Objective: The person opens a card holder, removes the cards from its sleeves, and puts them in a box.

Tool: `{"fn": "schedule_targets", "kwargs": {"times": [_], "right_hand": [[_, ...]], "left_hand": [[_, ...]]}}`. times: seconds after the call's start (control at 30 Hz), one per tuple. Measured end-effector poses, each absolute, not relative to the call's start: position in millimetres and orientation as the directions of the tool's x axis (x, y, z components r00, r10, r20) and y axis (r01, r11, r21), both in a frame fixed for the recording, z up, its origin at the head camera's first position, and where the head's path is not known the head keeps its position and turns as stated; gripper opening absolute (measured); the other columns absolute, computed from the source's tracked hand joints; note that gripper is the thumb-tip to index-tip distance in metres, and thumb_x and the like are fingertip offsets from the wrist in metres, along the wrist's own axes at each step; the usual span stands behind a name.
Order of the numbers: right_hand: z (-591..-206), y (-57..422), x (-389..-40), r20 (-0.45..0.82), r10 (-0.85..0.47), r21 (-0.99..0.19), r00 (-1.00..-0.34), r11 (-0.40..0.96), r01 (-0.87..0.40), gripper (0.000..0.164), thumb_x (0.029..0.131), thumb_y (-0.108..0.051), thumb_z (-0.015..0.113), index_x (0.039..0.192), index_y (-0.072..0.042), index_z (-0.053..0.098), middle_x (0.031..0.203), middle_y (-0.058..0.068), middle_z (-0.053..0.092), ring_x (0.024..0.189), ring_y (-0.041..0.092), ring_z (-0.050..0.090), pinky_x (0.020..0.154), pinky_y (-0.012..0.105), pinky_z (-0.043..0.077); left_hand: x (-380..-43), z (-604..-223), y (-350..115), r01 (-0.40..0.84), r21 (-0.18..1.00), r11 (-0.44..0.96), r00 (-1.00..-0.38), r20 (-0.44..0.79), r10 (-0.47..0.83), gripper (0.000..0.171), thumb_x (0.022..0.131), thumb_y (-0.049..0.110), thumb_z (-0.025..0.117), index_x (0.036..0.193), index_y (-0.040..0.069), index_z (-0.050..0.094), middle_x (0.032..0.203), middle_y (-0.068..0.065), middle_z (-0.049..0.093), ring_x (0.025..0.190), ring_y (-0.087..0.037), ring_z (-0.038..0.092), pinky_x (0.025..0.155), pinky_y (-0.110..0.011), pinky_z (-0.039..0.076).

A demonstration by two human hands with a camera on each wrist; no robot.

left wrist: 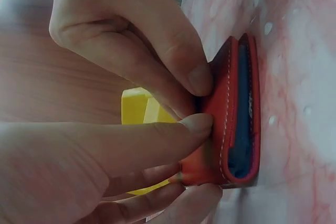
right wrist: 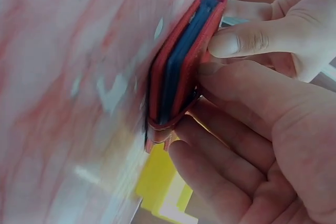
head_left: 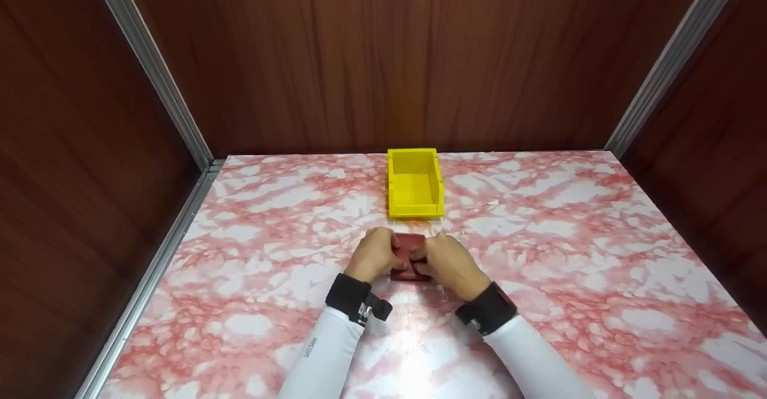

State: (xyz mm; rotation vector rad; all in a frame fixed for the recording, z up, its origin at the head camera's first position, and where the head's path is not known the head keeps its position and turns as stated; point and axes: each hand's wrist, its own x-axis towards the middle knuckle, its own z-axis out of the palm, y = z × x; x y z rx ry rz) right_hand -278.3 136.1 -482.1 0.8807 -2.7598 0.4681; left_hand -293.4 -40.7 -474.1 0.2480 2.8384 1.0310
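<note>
A red leather wallet with pale stitching lies folded on the table between both hands, its bluish inside showing along the open edge. My left hand grips the wallet's left side, thumb on the top cover and fingers curled at its edge. From the right, my right hand pinches at the wallet's upper face with thumb and fingers, close to a strap that wraps around one end. In the left wrist view the two thumbs are near each other over the red cover. The right fingertips partly hide what they pinch.
A yellow open-front bin stands just beyond the hands, near the back panel. Red-and-white marbled tabletop spreads around them. Dark wood panels with metal corner rails enclose the left, back and right sides.
</note>
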Motion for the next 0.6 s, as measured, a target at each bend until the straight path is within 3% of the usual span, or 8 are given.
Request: {"fn": "schedule_targets", "kwargs": {"times": [0.2, 0.6], "right_hand": [[-478.0, 145.5, -277.4, 0.245, -0.49, -0.276, -0.836, 0.792, -0.545, 0.004, 0.08, -0.01, 0.082, 0.077, -0.013, 0.08, 0.07, 0.001, 0.072, 0.062, 0.014, 0.057, 0.061, 0.032, 0.05], [-473.4, 148.7, -274.6, 0.256, -0.46, -0.286, -0.85, 0.804, -0.521, 0.009, 0.079, -0.01, 0.083, 0.074, -0.01, 0.075, 0.07, 0.003, 0.07, 0.062, 0.015, 0.056, 0.061, 0.034, 0.051]], "left_hand": [[-290.3, -475.8, -31.2, 0.144, 0.649, 0.747, -0.976, -0.033, 0.217, 0.031, 0.072, 0.014, 0.09, 0.095, 0.001, 0.072, 0.088, -0.006, 0.067, 0.077, -0.019, 0.058, 0.073, -0.031, 0.05], [-287.9, -476.6, -25.7, 0.187, 0.625, 0.758, -0.972, 0.007, 0.233, 0.03, 0.072, 0.015, 0.089, 0.092, 0.001, 0.072, 0.088, -0.008, 0.068, 0.076, -0.019, 0.058, 0.073, -0.034, 0.052]]}}
